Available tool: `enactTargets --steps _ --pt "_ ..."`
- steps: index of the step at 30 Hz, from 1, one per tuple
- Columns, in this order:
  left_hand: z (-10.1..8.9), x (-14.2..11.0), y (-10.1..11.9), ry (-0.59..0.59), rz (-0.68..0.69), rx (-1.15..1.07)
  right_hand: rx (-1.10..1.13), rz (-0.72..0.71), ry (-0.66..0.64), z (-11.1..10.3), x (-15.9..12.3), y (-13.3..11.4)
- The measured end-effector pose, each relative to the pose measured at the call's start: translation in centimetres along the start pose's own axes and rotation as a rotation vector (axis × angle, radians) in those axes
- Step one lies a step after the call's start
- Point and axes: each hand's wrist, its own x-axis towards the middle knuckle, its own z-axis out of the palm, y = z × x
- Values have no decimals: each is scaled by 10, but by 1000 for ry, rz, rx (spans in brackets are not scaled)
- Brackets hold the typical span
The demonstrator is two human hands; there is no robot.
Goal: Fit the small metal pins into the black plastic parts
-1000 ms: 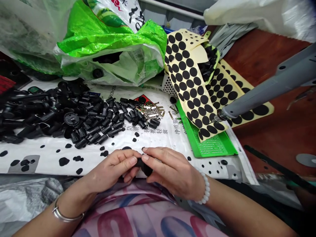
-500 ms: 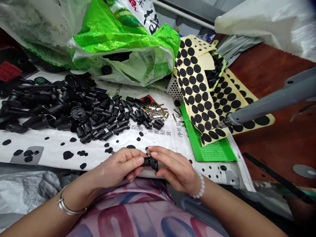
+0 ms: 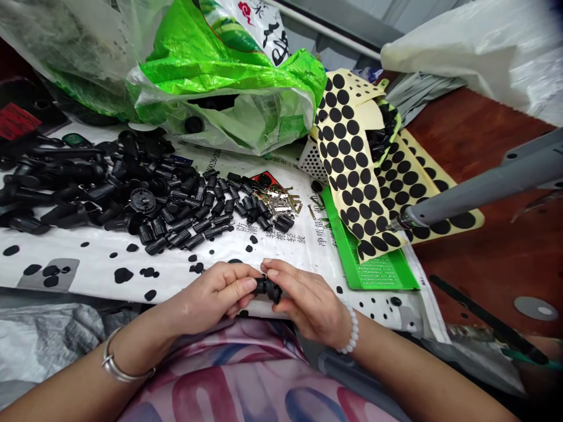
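Note:
A small black plastic part [image 3: 267, 287], a ribbed cylinder with a wider round end, is held in front of my body above the table's near edge. My left hand [image 3: 222, 291] pinches its narrow end between thumb and fingers. Around the wider end curl the fingers and thumb of my right hand [image 3: 310, 302], which hide some of it. Beyond my hands lies a spread of small black ribbed cylinders [image 3: 197, 225], several with wire hooks. A little heap of brass-coloured metal pieces [image 3: 284, 202] lies to their right.
A green perforated tray [image 3: 382, 272] sits at right, partly under cream sheets of black round stickers [image 3: 347, 146]. A grey electric screwdriver [image 3: 475, 176] reaches in from the right. At the back slumps a green-and-white bag [image 3: 229, 76]. Larger black parts [image 3: 65, 181] are piled at left.
My right fingers have closed in slightly on the wider end of the black part. My left hand keeps its pinch. The view has shifted a little.

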Motion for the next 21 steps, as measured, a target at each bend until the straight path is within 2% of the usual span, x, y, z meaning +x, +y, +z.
enactTargets --steps 8,12,15,17,21 --pt "5 -5 7 174 230 466 129 202 72 12 -8 -13" --pt "5 -3 6 213 203 448 181 268 92 10 -5 -15" --pt "6 0 5 224 177 377 129 259 17 -2 4 -14" --pt "6 1 6 219 189 405 53 253 -72 -12 9 -13" --pt "5 0 10 148 174 433 -55 189 -204 -21 12 -10"
